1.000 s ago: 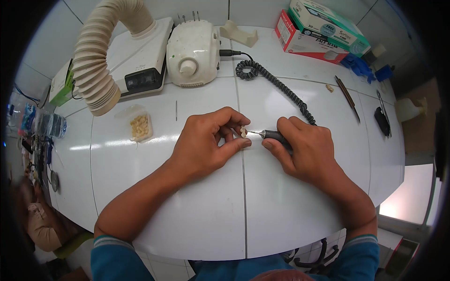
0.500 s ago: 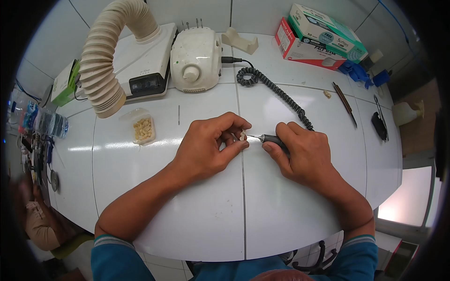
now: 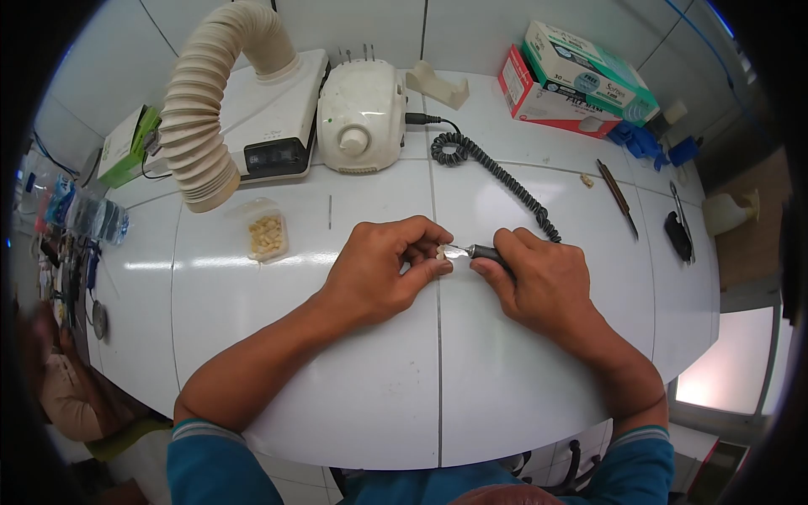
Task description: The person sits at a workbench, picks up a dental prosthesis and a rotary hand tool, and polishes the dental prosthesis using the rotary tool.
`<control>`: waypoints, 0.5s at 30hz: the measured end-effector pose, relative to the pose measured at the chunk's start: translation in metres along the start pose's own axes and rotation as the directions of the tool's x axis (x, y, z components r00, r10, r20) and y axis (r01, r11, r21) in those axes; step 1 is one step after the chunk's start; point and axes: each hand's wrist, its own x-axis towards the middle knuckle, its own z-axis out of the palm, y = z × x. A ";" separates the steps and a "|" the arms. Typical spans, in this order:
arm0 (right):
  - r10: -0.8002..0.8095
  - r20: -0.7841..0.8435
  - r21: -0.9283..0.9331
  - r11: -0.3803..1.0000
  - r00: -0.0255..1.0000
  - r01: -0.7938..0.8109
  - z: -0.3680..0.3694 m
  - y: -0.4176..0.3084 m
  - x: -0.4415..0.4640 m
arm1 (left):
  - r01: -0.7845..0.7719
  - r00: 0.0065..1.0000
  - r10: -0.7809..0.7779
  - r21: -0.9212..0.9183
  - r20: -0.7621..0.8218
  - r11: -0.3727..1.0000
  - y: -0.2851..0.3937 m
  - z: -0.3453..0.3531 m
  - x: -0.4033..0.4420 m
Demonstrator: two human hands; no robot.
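Observation:
Between the thumb and fingertips of my left hand (image 3: 383, 268) is a small off-white dental piece (image 3: 441, 252), tooth-like and partly hidden by the fingers. My right hand (image 3: 543, 273) is wrapped round a dark rotary handpiece (image 3: 488, 252) with a metal nose. Its thin tip points left and meets or nearly meets the dental piece; contact is too small to tell. A coiled black cord (image 3: 505, 181) runs from behind my right hand to the white control unit (image 3: 360, 122). Left of my left hand, a small clear box (image 3: 268, 231) holds several cream-coloured pieces.
A ribbed suction hose (image 3: 198, 109) arches over the left side from a white machine (image 3: 252, 126). A thin metal bur (image 3: 330, 212) lies behind my left hand. At right are a brown pointed tool (image 3: 619, 200), a cream fragment (image 3: 587, 180) and stacked boxes (image 3: 581, 80). Another person (image 3: 71, 391) sits far left.
The view has shifted slightly, so the back of the table sits a little lower and further right. Both hands keep their grips; the dental piece appears slightly turned at the handpiece tip.

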 end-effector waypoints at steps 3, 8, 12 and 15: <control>-0.007 0.005 -0.021 1.000 1.000 0.007 0.001 0.000 0.000 | -0.014 1.000 0.014 0.005 0.000 1.000 -0.001 0.001 0.001; -0.010 0.015 -0.042 0.999 1.000 0.011 -0.001 -0.001 0.001 | -0.024 1.000 0.024 0.030 0.007 0.999 -0.001 0.001 0.002; -0.023 0.011 -0.033 0.999 1.000 0.023 0.001 0.001 0.001 | -0.014 1.000 0.013 0.060 0.013 0.998 0.002 0.001 0.003; -0.019 0.013 -0.034 0.999 1.000 0.020 0.000 0.000 0.002 | -0.002 1.000 0.000 0.065 0.019 0.998 0.003 0.000 0.003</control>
